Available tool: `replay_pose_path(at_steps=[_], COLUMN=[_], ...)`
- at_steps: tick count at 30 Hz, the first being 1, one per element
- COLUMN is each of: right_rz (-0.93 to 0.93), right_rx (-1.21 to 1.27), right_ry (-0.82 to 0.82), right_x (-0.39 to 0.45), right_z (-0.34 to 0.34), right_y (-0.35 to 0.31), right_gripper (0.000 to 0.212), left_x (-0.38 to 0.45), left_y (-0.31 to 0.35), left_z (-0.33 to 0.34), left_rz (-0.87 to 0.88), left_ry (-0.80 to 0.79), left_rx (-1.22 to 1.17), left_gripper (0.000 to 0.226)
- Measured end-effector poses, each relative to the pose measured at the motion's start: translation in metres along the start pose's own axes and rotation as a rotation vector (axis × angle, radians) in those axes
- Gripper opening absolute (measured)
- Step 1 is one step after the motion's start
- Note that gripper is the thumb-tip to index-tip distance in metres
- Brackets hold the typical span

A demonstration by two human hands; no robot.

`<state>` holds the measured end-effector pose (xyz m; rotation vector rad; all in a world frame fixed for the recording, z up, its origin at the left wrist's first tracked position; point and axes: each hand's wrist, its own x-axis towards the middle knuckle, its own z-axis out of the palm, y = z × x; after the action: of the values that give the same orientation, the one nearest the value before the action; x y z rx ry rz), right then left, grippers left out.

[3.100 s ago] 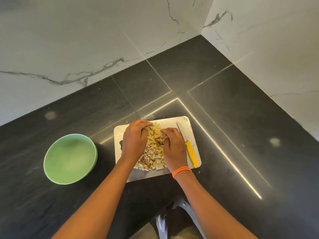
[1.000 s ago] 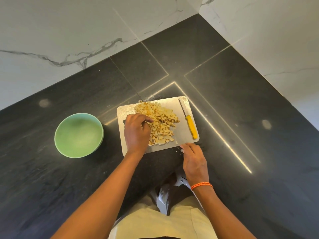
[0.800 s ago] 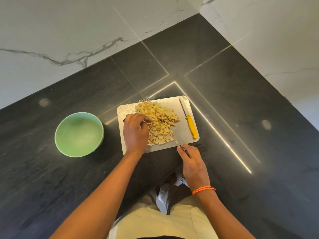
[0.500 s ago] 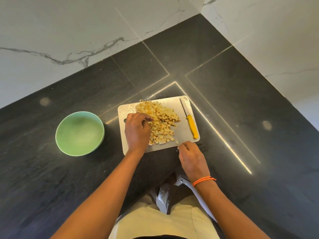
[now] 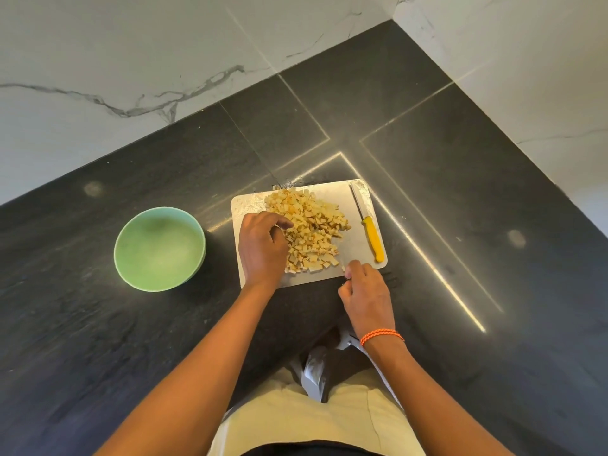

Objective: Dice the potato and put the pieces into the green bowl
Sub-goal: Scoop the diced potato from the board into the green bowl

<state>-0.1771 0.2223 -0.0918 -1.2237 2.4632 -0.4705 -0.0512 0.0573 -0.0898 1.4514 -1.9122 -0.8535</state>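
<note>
The right hand (image 5: 365, 292) has left the diced potato (image 5: 311, 230) and now pinches the cutting board (image 5: 353, 248) edge; the left hand (image 5: 261, 248) stays cupped against the heap, holding nothing. Dicing looks finished; the green bowl (image 5: 160, 248) has no pieces in it, so transfer likely follows.

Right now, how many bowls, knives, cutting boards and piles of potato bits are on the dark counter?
Green bowl: 1
Yellow-handled knife: 1
White cutting board: 1
Pile of potato pieces: 1
Total: 4
</note>
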Motion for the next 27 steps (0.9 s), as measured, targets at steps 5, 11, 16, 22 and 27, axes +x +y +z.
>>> replay_pose_path(at_steps=[5, 11, 16, 22, 27], right_rz=[-0.063, -0.212, -0.125, -0.006, 0.023], right_rx=[0.188, 0.354, 0.135, 0.294, 0.35], right_ry=[0.118, 0.439, 0.251, 0.214, 0.121], right_x=[0.031, 0.08, 0.087, 0.085, 0.085], right_z=[-0.021, -0.041, -0.027, -0.011, 0.022], right_y=[-0.015, -0.045, -0.043, -0.027, -0.041], right_gripper=[0.018, 0.015, 0.016, 0.042, 0.046], left_x=[0.008, 0.017, 0.019, 0.012, 0.001], left_y=[-0.006, -0.014, -0.02, -0.035, -0.035], left_z=[-0.004, -0.009, -0.01, -0.004, 0.012], left_rz=[-0.002, -0.013, 0.0, -0.006, -0.12], left_ry=[0.014, 0.049, 0.061, 0.062, -0.045], left_rx=[0.003, -0.018, -0.029, -0.062, -0.057], left_gripper=[0.036, 0.035, 0.03, 0.029, 0.044])
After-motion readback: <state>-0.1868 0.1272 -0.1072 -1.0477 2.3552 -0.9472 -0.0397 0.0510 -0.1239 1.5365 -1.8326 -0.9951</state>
